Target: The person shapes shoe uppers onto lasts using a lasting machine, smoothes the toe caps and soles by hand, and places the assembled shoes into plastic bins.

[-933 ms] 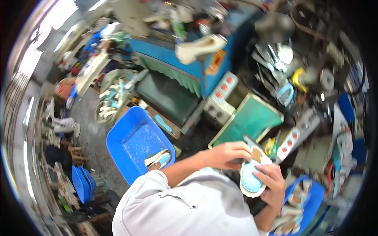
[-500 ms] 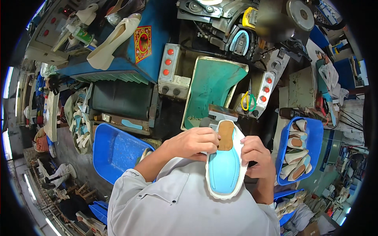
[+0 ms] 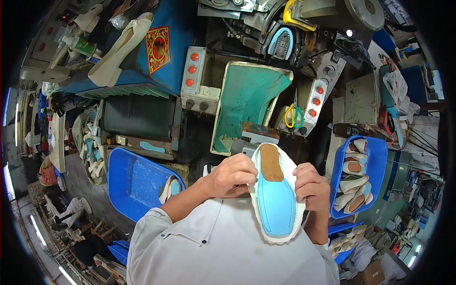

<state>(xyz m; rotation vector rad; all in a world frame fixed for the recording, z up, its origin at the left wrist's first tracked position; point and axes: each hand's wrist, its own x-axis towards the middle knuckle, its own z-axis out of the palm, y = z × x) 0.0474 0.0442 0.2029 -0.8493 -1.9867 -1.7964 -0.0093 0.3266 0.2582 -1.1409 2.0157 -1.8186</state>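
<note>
Toe end of the white shoe (image 3: 301,209) has swung slightly to the right, and the left fingers (image 3: 244,177) have drawn back from beside the brown patch (image 3: 270,164) to the pale edge. As it looks, that patch and the light-blue panel (image 3: 275,209) are already set in place; no further layer covers them, and how much work remains cannot be told. More shoes (image 3: 357,183) lie in the right-hand blue bin (image 3: 379,159). The shoe is held up before the grey shirt (image 3: 228,251), blue face showing, between both hands: left fingers curled closed on its left edge, right fingers (image 3: 307,179) bent and gripping the opposite edge.
</note>
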